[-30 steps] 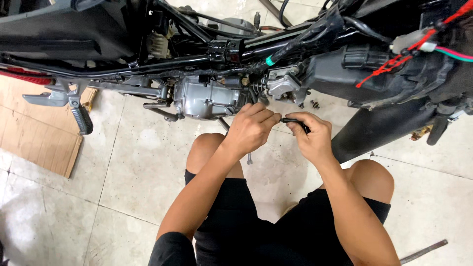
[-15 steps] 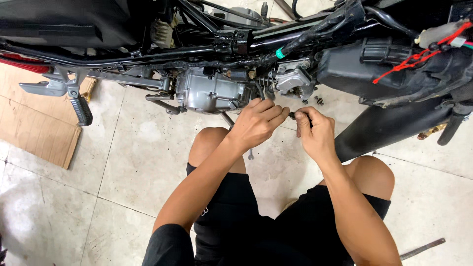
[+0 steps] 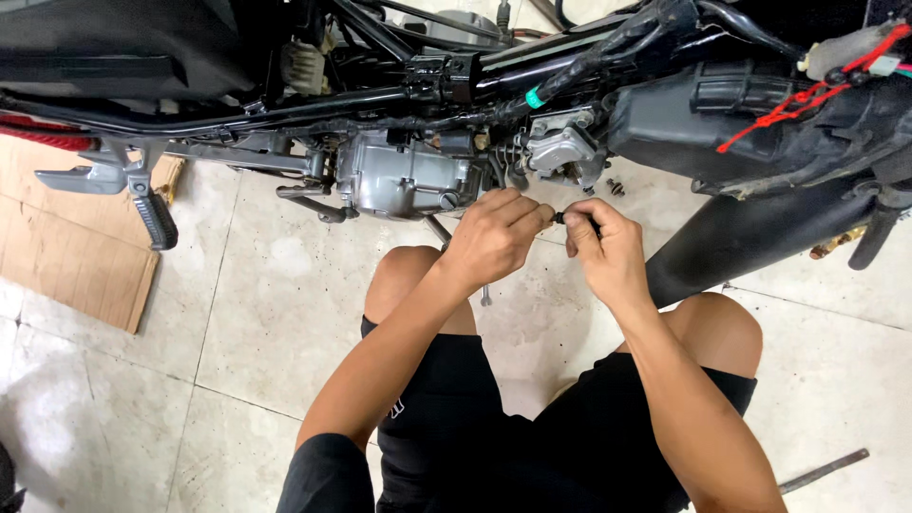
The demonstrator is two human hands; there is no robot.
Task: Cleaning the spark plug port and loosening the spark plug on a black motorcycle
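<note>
I squat in front of a stripped motorcycle whose grey engine case [image 3: 404, 176] hangs under the black frame [image 3: 380, 95]. My left hand [image 3: 494, 237] and my right hand [image 3: 603, 249] meet just below the silver carburettor [image 3: 560, 152]. Both pinch a small dark tool-like part [image 3: 568, 218] held between them. What its tip touches is hidden by my fingers.
A footpeg [image 3: 157, 220] sticks out at the left above a flat cardboard sheet [image 3: 66, 256] on the tiled floor. A black tyre [image 3: 750, 237] leans at the right. A metal rod [image 3: 822, 470] lies at the lower right. Loose bolts [image 3: 613, 187] rest near the carburettor.
Both hands have stayed together on the small dark part, shifting slightly under the carburettor. The view has drifted a little.
</note>
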